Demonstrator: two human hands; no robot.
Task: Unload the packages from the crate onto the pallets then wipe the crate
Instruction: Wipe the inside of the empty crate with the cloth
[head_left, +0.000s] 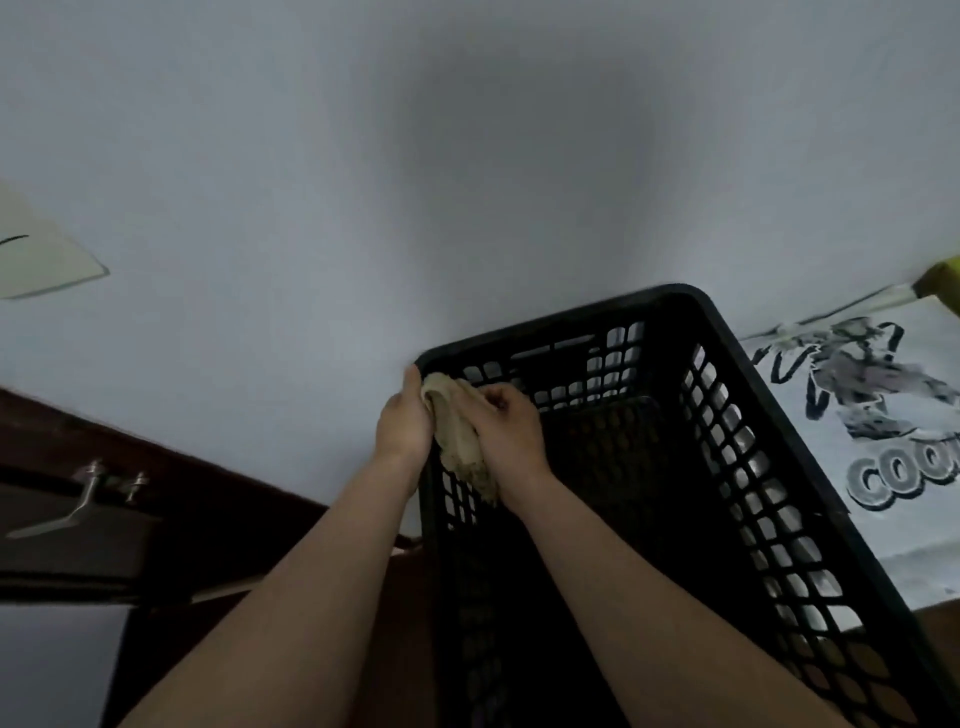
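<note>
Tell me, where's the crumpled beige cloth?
In the head view, the crumpled beige cloth sits between the left hand and right hand at the far left corner of the black plastic crate.

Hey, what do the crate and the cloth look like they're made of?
Crate: likely moulded hard plastic, matte black; the signs are its even grid of holes and rounded rim. Cloth: soft fabric, beige, dull; it bunches and folds between the left hand and right hand, with a ragged lower edge. The fibre cannot be told.

A pale grey surface (260, 182) carries the black crate (727, 332), a printed white package (883, 415) beside it.
</note>
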